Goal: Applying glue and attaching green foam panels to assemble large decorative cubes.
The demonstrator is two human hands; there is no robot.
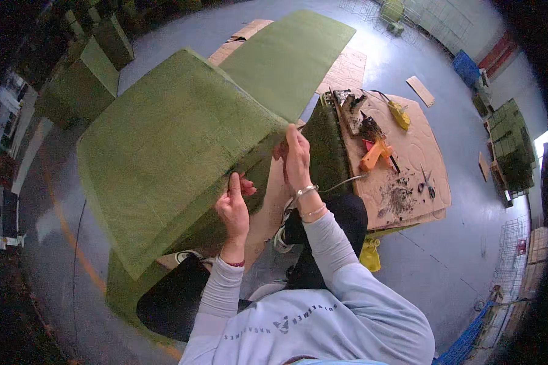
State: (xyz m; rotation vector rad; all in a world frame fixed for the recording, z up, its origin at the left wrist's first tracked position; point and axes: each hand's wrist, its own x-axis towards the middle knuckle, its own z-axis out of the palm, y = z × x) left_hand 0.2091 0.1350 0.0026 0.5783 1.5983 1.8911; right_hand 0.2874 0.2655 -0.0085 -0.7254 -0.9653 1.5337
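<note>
A large box-like piece covered in green fabric stands tilted in front of me, its broad face up. My left hand pinches its near edge, thumb on top and fingers curled below. At the right corner of that same edge, my right hand grips with the thumb uppermost; its other fingertips are partly hidden. Under the edge, the inside lies in shadow. Behind this piece, a second flat green panel rests on cardboard.
At my right, a cardboard-topped stand carries an orange glue gun, scissors, a yellow power strip and dark residue. A cord runs towards my knees. Green boxes stand at the far left. A yellow bag hangs below the stand.
</note>
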